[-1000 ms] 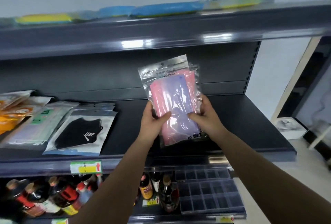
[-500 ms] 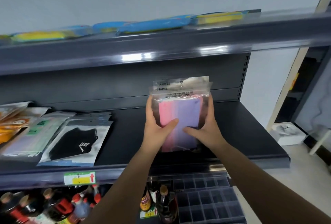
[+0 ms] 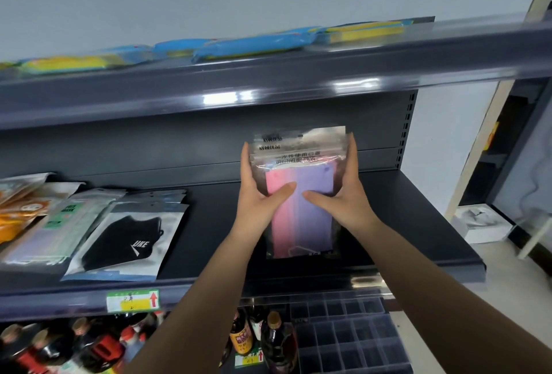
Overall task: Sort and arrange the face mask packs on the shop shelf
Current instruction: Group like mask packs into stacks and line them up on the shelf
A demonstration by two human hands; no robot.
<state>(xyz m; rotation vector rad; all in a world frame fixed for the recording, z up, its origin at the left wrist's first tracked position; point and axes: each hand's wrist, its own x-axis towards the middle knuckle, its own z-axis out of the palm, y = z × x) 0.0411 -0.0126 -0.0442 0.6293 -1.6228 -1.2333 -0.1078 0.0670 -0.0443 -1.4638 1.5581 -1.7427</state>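
A dark shop shelf (image 3: 403, 224) carries sorted black mask packs (image 3: 125, 242) at its left. Over the bare middle, the stack of pink-and-purple mask packs (image 3: 301, 191) is squared between the left hand (image 3: 260, 191) and right hand (image 3: 340, 194), thumbs pressing its front, apparently aligning edges before laying it down.

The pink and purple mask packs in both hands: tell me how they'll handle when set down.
The pink and purple mask packs look thin and floppy, so probably light. Their glossy film suggests the stacked packs may slide apart. The left hand and right hand squeeze both sides, likely squaring them.
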